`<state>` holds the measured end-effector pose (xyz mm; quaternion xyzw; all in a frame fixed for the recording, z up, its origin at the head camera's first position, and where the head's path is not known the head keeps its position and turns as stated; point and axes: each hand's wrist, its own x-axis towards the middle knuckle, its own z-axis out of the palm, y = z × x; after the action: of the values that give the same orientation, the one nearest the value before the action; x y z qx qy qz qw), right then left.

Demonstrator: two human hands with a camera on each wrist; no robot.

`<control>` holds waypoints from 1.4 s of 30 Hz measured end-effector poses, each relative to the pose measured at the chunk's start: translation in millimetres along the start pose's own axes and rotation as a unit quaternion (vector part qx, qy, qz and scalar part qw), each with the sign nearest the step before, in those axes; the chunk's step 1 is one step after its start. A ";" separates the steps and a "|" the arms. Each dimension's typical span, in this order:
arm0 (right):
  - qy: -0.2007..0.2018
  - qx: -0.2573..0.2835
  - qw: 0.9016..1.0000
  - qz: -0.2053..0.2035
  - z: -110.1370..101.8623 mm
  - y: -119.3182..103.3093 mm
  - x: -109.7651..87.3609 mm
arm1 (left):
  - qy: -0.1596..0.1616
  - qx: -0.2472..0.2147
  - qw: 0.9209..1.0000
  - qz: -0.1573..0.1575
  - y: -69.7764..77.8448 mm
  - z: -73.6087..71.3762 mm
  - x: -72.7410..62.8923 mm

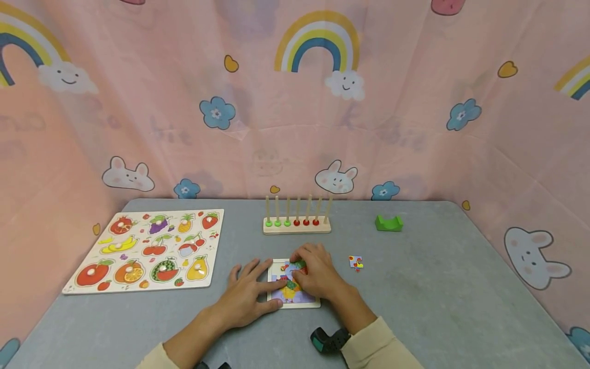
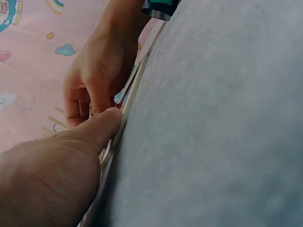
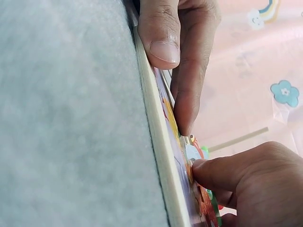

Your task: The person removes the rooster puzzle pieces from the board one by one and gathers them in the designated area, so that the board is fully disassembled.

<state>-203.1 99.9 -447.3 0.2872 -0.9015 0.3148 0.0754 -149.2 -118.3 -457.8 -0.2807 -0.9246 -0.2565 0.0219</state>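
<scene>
A small jigsaw puzzle (image 1: 295,296) in a pale wooden tray (image 1: 301,306) lies on the table before me. My left hand (image 1: 246,300) reaches over from the left with fingers spread. Its thumb rests on the tray's near edge and its index fingertip touches the picture. On the tray's right side, my right hand (image 1: 318,271) pinches a jigsaw piece (image 3: 191,152) between thumb and curled fingers. That piece, with a light blue tab, stands tilted over the picture in the right wrist view, partly hidden by the fingers. Another colourful jigsaw piece (image 1: 356,263) lies right of the tray.
A fruit peg puzzle board (image 1: 172,284) lies on the left of the grey table (image 1: 438,307). Behind the tray stands a wooden peg rack (image 1: 297,230) with green and red beads. A green notched block (image 1: 389,224) sits at the back right. Patterned pink cloth (image 1: 276,148) surrounds the table.
</scene>
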 end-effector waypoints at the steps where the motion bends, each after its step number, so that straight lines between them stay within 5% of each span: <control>1: 0.002 0.002 1.000 -0.006 0.1 0.5 -0.2 | 0.000 0.000 1.000 0.000 0.2 -0.1 0.0; 10: 0.010 -0.024 1.000 -0.016 1.4 0.9 -2.3 | -0.005 -0.001 1.000 -0.003 0.5 -0.5 0.4; 42: -0.024 0.062 0.998 0.009 -18.9 -6.8 -4.0 | -0.011 0.004 1.000 -0.002 1.1 -1.1 0.2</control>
<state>-196.8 109.1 -430.0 0.2910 -0.8841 0.3640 0.0334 -148.8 -118.0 -456.3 -0.2812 -0.9266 -0.2495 0.0122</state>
